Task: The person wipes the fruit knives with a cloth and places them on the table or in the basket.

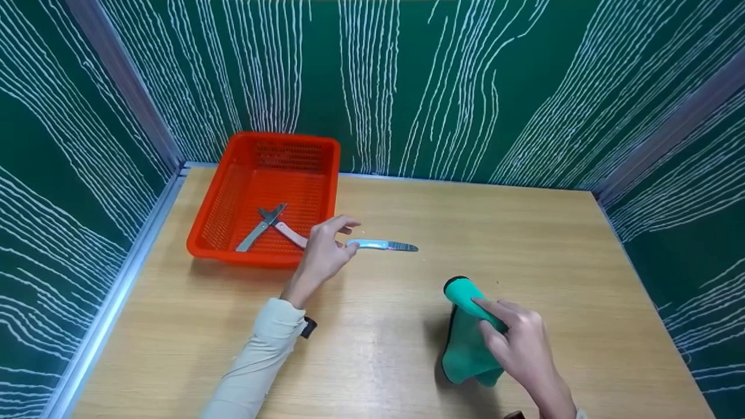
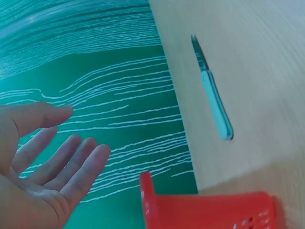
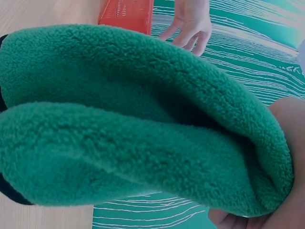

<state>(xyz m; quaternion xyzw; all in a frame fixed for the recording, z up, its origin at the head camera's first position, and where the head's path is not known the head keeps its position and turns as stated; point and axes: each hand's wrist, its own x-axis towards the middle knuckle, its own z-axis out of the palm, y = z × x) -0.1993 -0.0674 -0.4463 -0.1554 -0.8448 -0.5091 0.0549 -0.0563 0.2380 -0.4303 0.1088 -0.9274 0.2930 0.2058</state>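
Observation:
A knife with a light blue handle (image 1: 372, 244) and a serrated-looking grey blade lies on the table, its blade toward the right. My left hand (image 1: 329, 247) hovers just by the handle's end, fingers parted. In the left wrist view that hand (image 2: 57, 167) has loosely extended fingers and holds nothing, and the knife (image 2: 217, 105) lies apart from it. My right hand (image 1: 521, 340) grips a folded green fleecy cloth (image 1: 474, 343) with dark edging, index finger along its top. In the right wrist view the cloth (image 3: 143, 119) covers most of that hand's fingers.
An orange-red perforated basket (image 1: 204, 233) stands at the back left. Inside it two knives cross, one with a grey handle (image 1: 251, 237), one with a pink handle (image 1: 290, 234). Green walls (image 1: 320, 70) with white lines border the wooden table (image 1: 524, 233).

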